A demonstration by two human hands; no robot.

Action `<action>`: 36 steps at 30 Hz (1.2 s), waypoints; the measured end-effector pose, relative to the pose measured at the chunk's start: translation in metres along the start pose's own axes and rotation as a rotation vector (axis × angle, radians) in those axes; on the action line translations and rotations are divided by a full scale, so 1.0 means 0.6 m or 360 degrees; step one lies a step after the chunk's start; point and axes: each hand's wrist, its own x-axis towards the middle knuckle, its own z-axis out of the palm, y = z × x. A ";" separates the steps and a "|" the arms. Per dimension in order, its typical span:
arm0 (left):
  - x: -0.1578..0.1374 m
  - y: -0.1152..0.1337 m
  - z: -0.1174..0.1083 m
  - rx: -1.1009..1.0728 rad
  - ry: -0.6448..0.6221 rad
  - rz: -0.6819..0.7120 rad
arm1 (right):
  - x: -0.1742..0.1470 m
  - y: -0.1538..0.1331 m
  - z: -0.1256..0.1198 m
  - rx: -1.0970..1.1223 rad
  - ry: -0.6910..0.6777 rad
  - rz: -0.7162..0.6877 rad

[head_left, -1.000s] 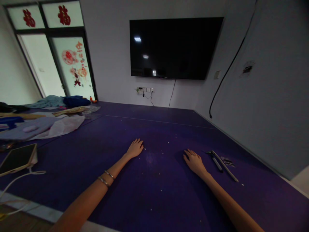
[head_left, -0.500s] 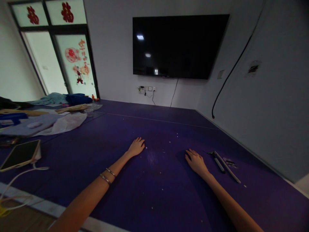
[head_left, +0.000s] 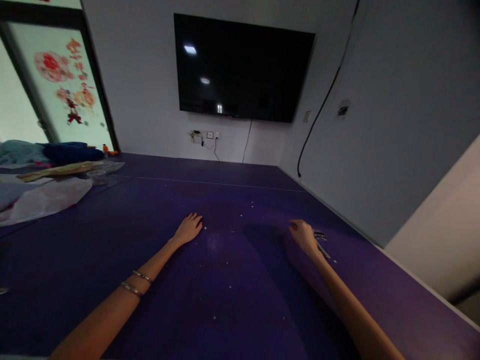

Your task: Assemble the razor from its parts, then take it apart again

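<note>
We're seeing a pale rod [head_left: 324, 250] lying toward the worktop's [head_left: 150, 206] right edge, axis running roughly along it, partly behind our nearer right hand [head_left: 303, 236]. We're holding right fingers curled, can't tell if pinching; left hand's [head_left: 188, 229] resting flat, fingers loosely spread.

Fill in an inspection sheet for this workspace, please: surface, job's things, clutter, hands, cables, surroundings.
Surface: flat purple tabletop, small white specks scattered on it.
Job's things: slim grey rod-shaped item, partly hidden by the right hand; whether it is held cannot be told.
Clutter: crumpled translucent white plastic sheet, teal cloth and dark blue cloth, all toward the picture's left.
Hands: left hand palm down on the tabletop; right hand's fingers curled, seemingly raised.
Cables: long black cable hanging at the right; thin black cord below the black flat-screen television.
Surroundings: glass door with red decorations, grey wall.
</note>
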 end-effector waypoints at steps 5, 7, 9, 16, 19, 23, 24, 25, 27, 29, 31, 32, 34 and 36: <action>0.003 -0.004 0.003 0.0005 0.0058 0.0033 | -0.007 0.068 -0.047 -0.0119 -0.0105 0.0303; 0.003 -0.005 0.003 0.0018 0.0068 0.0033 | -0.014 0.081 -0.051 -0.0175 -0.0187 0.0354; 0.003 -0.006 0.003 0.0033 0.0068 0.0033 | -0.020 0.086 -0.049 -0.0215 -0.0245 0.0375; 0.001 -0.006 0.002 0.0058 0.0059 0.0022 | -0.028 0.075 -0.040 -0.0289 -0.0293 0.0394; -0.001 -0.003 0.000 0.0075 0.0049 0.0024 | -0.027 0.068 -0.041 -0.0315 -0.0316 0.0382; -0.002 0.001 -0.008 0.0072 0.0051 0.0022 | -0.028 0.060 -0.044 -0.0326 -0.0330 0.0364; -0.002 0.004 -0.012 0.0059 0.0063 0.0015 | -0.028 0.057 -0.044 -0.0325 -0.0326 0.0360; -0.001 0.009 -0.016 0.0039 0.0085 0.0007 | -0.028 0.054 -0.045 -0.0320 -0.0319 0.0354; 0.003 0.027 -0.026 -0.0050 0.0162 -0.0002 | -0.026 0.041 -0.045 -0.0303 -0.0300 0.0326; 0.009 0.058 -0.036 -0.0241 0.0239 0.0049 | -0.023 0.019 -0.042 -0.0276 -0.0282 0.0266; 0.016 0.101 -0.044 -0.0552 0.0234 0.0128 | -0.018 -0.011 -0.037 -0.0245 -0.0262 0.0182; 0.020 0.126 -0.046 -0.0702 0.0196 0.0147 | -0.015 -0.029 -0.033 -0.0230 -0.0251 0.0141; 0.027 0.179 -0.046 -0.0993 0.0047 0.0193 | -0.013 -0.068 -0.023 -0.0201 -0.0223 0.0074; 0.034 0.228 -0.043 -0.1275 -0.0105 0.0192 | -0.014 -0.109 -0.012 -0.0176 -0.0198 0.0019</action>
